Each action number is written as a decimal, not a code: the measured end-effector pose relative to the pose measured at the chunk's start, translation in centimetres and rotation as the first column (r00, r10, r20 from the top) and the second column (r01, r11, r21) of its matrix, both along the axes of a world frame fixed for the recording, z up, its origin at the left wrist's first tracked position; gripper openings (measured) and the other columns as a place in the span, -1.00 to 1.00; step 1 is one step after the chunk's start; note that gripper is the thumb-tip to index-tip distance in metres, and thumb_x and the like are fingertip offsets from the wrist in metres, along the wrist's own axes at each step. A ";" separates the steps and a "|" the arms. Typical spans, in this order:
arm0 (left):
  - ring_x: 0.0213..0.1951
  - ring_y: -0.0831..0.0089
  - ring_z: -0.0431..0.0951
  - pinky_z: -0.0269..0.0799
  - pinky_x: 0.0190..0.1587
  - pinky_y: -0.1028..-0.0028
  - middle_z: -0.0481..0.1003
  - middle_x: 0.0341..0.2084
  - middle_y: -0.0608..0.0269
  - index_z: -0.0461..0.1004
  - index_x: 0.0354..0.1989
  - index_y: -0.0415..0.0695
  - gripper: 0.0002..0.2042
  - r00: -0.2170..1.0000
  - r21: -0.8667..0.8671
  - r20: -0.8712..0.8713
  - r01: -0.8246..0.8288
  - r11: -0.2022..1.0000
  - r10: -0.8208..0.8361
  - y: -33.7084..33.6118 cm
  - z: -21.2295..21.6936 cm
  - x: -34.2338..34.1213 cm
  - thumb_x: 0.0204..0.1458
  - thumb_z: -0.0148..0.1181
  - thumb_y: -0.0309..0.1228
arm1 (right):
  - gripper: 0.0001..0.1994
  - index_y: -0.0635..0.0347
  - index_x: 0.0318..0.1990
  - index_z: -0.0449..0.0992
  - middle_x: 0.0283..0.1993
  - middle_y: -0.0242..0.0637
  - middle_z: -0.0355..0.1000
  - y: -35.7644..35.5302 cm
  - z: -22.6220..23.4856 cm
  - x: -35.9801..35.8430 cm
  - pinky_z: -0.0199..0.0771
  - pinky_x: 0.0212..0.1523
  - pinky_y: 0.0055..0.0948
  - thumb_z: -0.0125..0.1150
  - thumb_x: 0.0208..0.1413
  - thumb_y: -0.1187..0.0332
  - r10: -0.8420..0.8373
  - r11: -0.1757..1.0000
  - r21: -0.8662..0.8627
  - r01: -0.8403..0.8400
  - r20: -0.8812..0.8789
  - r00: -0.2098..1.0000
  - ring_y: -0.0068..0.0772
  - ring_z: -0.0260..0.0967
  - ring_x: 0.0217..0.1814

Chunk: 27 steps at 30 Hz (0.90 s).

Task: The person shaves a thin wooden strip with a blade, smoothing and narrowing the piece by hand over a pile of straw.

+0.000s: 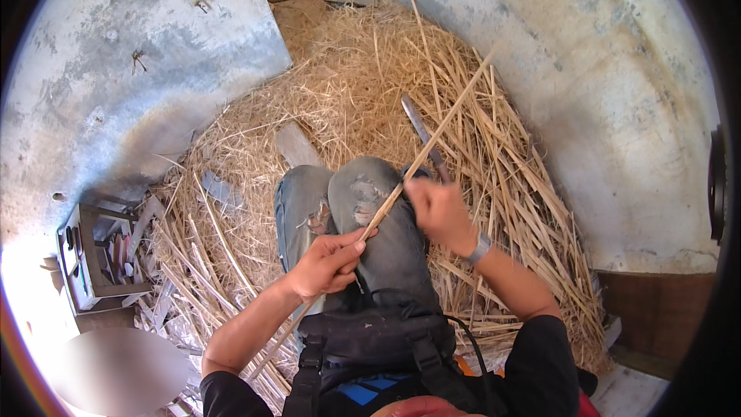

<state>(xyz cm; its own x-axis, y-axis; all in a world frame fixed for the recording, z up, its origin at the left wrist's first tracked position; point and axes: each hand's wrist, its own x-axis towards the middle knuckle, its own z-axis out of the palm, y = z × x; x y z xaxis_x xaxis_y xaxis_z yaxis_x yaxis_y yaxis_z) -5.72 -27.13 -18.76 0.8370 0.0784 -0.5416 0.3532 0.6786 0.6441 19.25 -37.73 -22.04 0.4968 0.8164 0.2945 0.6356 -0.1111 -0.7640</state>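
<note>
A long, pale bamboo strip (450, 117) runs slantwise across my knees, from the lower left up to the far right. My left hand (328, 264) is closed on it near its middle, thumb and fingers pinching it above my lap. Beside the strip, over my right knee, my right hand (441, 212) is closed and smeared by motion. Whatever its fingers hold is hidden. Just beyond that hand is a knife (417, 120) with a grey blade and a brown handle; the strip passes partly in front of it.
Split strips (502, 177) lie heaped on my right, with straw-like shavings (332, 100) spread ahead. A flat board (296, 145) lies past my knees. On the left stands a small wooden stool (96, 262). Stained walls (602, 93) close in both sides.
</note>
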 end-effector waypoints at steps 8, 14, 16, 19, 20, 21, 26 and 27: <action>-0.73 0.71 0.01 -0.10 -0.71 0.61 0.03 -0.67 0.50 0.26 0.43 -0.07 -0.58 1.000 0.035 -0.005 0.013 0.999 -0.013 0.4 0.2 0.5 0.44 -0.08 -0.34 | -0.62 0.31 -0.48 0.50 -0.55 0.12 0.40 -0.9 0.8 -3.0 0.31 -0.50 -0.13 0.05 0.38 0.27 0.072 0.997 -0.026 -0.071 0.039 0.997 0.13 0.43 -0.55; -0.75 0.71 0.03 -0.10 -0.72 0.62 0.04 -0.68 0.50 0.31 0.39 -0.10 -0.59 0.998 -0.070 0.025 -0.056 0.996 0.058 0.3 -0.4 0.4 0.42 -0.03 -0.32 | -0.63 0.33 -0.47 0.48 -0.57 0.09 0.36 -0.4 0.6 -1.4 0.28 -0.52 -0.15 0.06 0.39 0.28 0.059 0.995 -0.076 -0.065 -0.084 0.995 0.12 0.32 -0.59; -0.75 0.72 0.03 -0.10 -0.73 0.62 0.04 -0.67 0.50 0.31 0.39 -0.09 -0.59 0.999 -0.064 0.014 -0.038 0.997 0.038 0.5 0.0 0.9 0.42 -0.02 -0.32 | -0.61 0.35 -0.41 0.50 -0.59 0.09 0.30 -0.9 1.2 -4.2 0.27 -0.53 -0.20 0.02 0.43 0.24 0.034 0.998 -0.046 -0.045 -0.229 0.973 0.04 0.29 -0.64; -0.75 0.72 0.03 -0.10 -0.74 0.63 0.05 -0.67 0.50 0.31 0.39 -0.09 -0.59 0.999 -0.075 -0.002 -0.041 0.996 0.041 0.4 -0.2 0.4 0.42 -0.01 -0.32 | -0.61 0.37 -0.34 0.54 -0.60 0.10 0.26 -1.6 1.2 -3.7 0.25 -0.54 -0.23 0.01 0.44 0.22 0.110 0.982 -0.123 -0.146 -0.260 0.959 -0.05 0.25 -0.66; -0.74 0.72 0.03 -0.10 -0.74 0.63 0.05 -0.67 0.49 0.31 0.39 -0.10 -0.59 0.999 -0.102 0.022 -0.044 0.994 0.047 0.3 -0.4 0.4 0.42 -0.01 -0.33 | -0.62 0.37 -0.29 0.57 -0.62 0.07 0.25 -1.5 0.9 -3.5 0.24 -0.54 -0.27 0.02 0.44 0.22 0.124 0.983 -0.095 -0.157 -0.288 0.949 -0.28 0.18 -0.68; -0.74 0.72 0.03 -0.10 -0.74 0.63 0.05 -0.67 0.49 0.31 0.39 -0.10 -0.59 0.999 -0.103 0.023 -0.043 0.994 0.046 0.1 -0.5 0.4 0.42 -0.01 -0.33 | -0.62 0.37 -0.29 0.57 -0.62 0.07 0.25 -1.7 0.9 -3.5 0.24 -0.54 -0.27 0.02 0.44 0.22 0.122 0.983 -0.097 -0.156 -0.287 0.950 -0.28 0.18 -0.68; -0.75 0.73 -0.01 -0.10 -0.76 0.62 0.01 -0.69 0.52 0.33 0.39 -0.08 -0.61 0.998 -0.133 0.019 -0.054 0.990 0.057 0.0 -0.5 0.6 0.43 -0.03 -0.36 | -0.54 0.38 -0.35 0.56 -0.69 -0.22 0.20 -2.0 -0.2 -2.6 0.16 -0.56 -0.38 -0.01 0.47 0.14 0.207 0.947 -0.121 -0.299 -0.483 0.851 -0.57 0.03 -0.61; -0.75 0.73 -0.01 -0.10 -0.76 0.62 0.01 -0.69 0.52 0.33 0.39 -0.08 -0.61 0.998 -0.130 0.016 -0.054 0.990 0.057 0.2 -0.7 0.6 0.43 -0.03 -0.36 | -0.54 0.38 -0.35 0.56 -0.69 -0.22 0.20 -1.9 -0.2 -2.3 0.16 -0.56 -0.38 -0.01 0.47 0.14 0.208 0.947 -0.117 -0.298 -0.485 0.850 -0.57 0.03 -0.61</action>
